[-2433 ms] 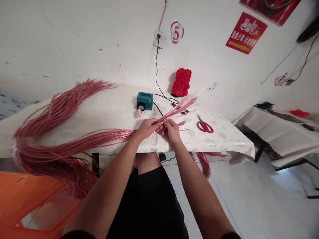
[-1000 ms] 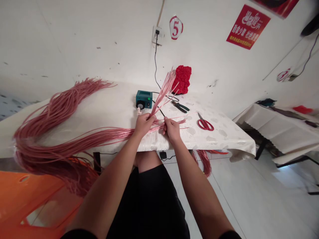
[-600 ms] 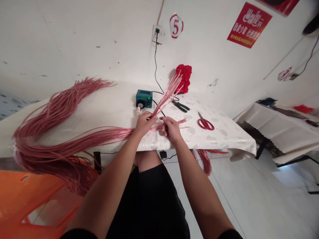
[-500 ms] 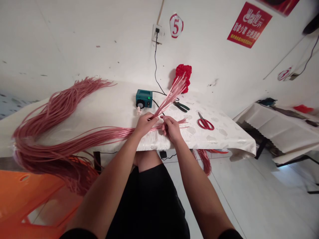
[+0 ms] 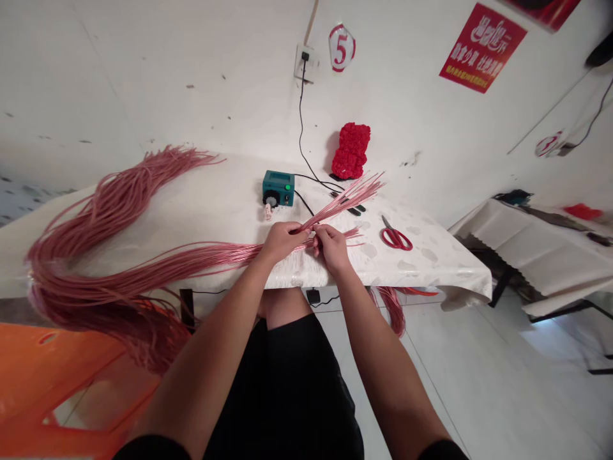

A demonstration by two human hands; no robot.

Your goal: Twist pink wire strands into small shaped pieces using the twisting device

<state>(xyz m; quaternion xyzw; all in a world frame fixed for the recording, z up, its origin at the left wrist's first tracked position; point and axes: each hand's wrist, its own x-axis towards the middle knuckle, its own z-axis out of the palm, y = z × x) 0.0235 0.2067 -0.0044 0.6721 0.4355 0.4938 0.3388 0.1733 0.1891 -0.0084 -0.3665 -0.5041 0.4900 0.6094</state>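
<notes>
Clamped in the left hand [image 5: 282, 241], at the front edge of the desk [image 5: 426, 269]: a bunch [image 5: 347, 199] of pink strands, fanned out at the tips. Curled close, fingertips at or just beside the left ones: the right hand [image 5: 331, 247]; impossible to tell whether pinching anything. Likely light, springy and fairly slick, so apt to slip and splay; best gripped low, where gathered tight. Underneath, more strands [image 5: 220, 254] along the desk, ending just past the right hand. Off to the right, scissors [image 5: 396, 239]. In the bunch, against half a second ago: a swing lower and to the right, now across the pliers [image 5: 355, 211], no longer in front of the red block [image 5: 352, 151] by the wall.
</notes>
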